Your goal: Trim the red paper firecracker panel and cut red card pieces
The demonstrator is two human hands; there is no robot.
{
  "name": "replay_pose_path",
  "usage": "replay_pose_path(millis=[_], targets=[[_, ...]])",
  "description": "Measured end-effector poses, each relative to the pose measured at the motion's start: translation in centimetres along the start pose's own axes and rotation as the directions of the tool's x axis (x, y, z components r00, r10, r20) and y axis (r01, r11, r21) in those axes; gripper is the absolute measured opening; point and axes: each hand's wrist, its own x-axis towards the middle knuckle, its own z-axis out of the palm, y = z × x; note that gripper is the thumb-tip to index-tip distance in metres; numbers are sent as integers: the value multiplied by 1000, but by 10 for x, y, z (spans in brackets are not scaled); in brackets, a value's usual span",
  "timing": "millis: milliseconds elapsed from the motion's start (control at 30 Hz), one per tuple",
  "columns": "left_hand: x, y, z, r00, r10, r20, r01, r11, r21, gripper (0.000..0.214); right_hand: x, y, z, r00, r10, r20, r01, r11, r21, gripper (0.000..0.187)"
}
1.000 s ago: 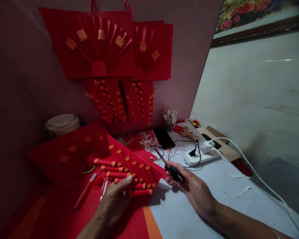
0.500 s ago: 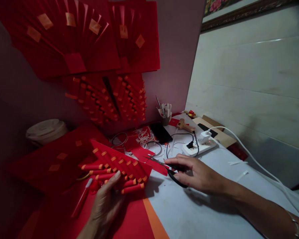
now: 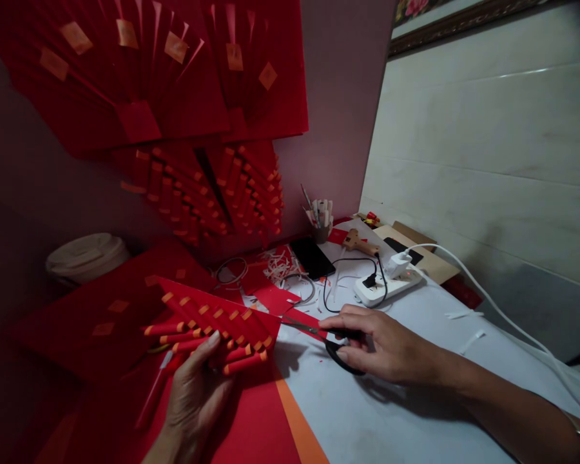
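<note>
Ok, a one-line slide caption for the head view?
Left hand holds a red paper firecracker panel while the right hand holds scissors at its edge.

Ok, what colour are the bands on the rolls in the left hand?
Orange, on red paper rolls held by the left hand; clearest in the head view.

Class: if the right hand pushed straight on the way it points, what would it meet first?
Probably the red card of paper rolls held by the left hand; the right hand's scissors point at its corner.
</note>
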Motion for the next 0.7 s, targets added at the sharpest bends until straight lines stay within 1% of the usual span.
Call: replay_pose_path(millis=[167, 300, 467, 700], targets=[[-3, 0, 2, 999, -19, -25, 21, 998, 55, 28, 0, -1, 0, 1000, 2, 20, -2, 1000, -15, 40], [-5, 0, 3, 999, -22, -35, 25, 997, 71, 28, 1, -2, 0, 1000, -8, 30, 9, 999, -35, 41], [-4, -2, 5, 999, -28, -39, 30, 998, 54, 28, 0, -3, 0, 1000, -4, 16, 4, 999, -36, 41], [-5, -1, 4, 999, -38, -31, 40, 996, 80, 28, -1, -6, 2, 1000, -26, -11, 25, 999, -26, 42]])
